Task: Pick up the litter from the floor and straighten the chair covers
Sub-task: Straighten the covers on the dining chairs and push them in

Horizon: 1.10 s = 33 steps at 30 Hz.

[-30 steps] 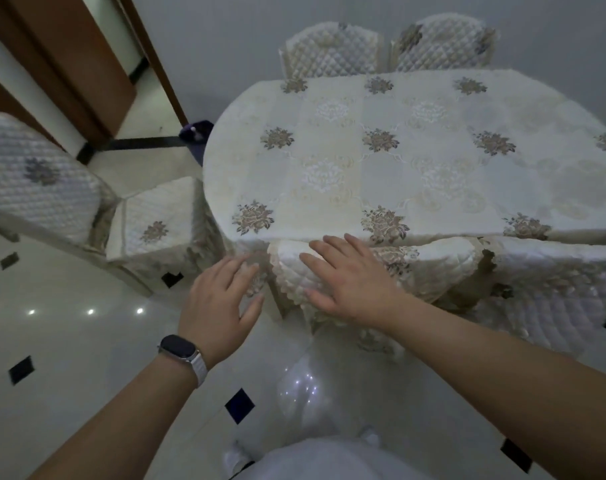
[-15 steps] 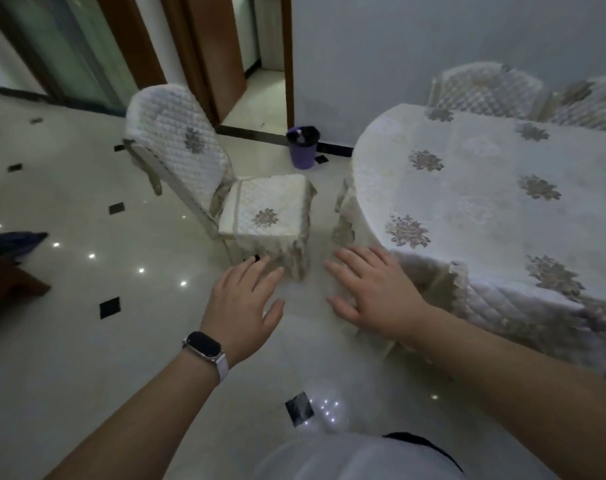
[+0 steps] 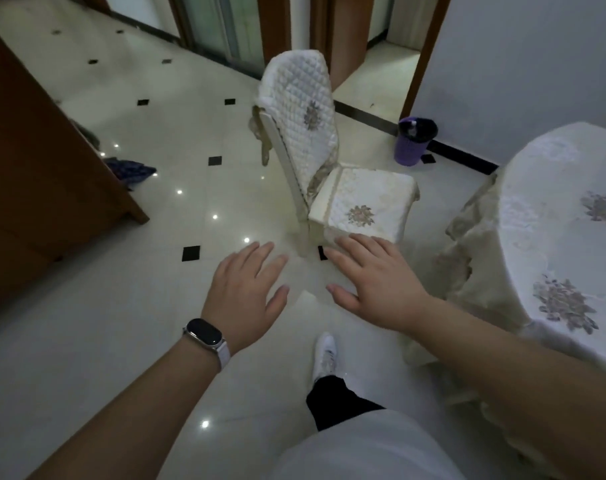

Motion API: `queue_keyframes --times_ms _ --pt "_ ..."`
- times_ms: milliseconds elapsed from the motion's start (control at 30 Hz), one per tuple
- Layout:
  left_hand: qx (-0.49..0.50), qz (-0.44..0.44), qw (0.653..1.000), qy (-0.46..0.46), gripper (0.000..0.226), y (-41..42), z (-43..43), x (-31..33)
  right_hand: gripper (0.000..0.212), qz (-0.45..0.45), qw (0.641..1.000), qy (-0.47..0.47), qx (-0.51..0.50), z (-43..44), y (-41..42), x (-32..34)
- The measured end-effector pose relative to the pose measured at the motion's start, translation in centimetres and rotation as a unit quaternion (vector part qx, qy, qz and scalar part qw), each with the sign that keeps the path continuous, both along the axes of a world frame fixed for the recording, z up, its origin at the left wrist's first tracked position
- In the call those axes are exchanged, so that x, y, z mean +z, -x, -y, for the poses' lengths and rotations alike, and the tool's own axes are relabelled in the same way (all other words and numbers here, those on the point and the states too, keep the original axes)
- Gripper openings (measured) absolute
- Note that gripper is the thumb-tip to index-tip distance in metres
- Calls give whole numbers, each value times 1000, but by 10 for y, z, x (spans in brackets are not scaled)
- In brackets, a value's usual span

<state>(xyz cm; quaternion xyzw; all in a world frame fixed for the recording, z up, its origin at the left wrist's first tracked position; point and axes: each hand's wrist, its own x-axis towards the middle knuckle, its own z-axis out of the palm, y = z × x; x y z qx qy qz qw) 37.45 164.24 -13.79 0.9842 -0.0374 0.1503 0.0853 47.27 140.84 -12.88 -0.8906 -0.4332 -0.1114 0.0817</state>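
- Since the frame one second ago, the right hand [image 3: 374,282] has left the quilted chair back at the table, and the view has turned to the left. The table [image 3: 568,216] with its flowered cloth is now at the right edge.
- Both hands are stretched forward, palms down, with fingers straight and spread. They hold nothing.
- Left hand [image 3: 246,289] is above the bare floor [image 3: 86,323], in front of the chair leg. It has a dark watch [image 3: 204,332] on the wrist.
- Fingertips of the right hand lie just at the front edge of the seat cover [image 3: 363,199]. I cannot tell if they touch it.
- One chair [image 3: 296,188] stands alone in the middle, well apart from the table. Its quilted back cover [image 3: 301,109] sits crooked, and the pale frame is bare along the left side.
- A purple bin [image 3: 415,142] stands by the wall behind the chair.
- A dark blue crumpled thing [image 3: 130,171] lies on the floor beside the wooden cabinet [image 3: 34,174], far left of the hands. I cannot tell what it is.
- One white shoe [image 3: 324,355] is below the hands.
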Motion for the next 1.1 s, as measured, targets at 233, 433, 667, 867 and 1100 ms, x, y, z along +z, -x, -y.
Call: queue_keyframes --times_ms 233,433,667,867,1100 --pt "54 -55 996 -46 47 -95 -66 5 53 -15 998 -46 38 -82 -115 -17" --pt "66 -41 994 -74 48 -191 -112 30 51 2 994 -93 63 -130 -219 2" --pt "88 -31 993 -74 47 -251 -161 42 50 -3 992 -103 79 -188 -286 12" --pt "84 -31 995 -54 47 -296 -219 22 50 -15 995 -74 66 -235 -326 3" --pt "36 5 999 -29 45 -364 -321 -9 49 23 997 12 67 -330 -387 -11"
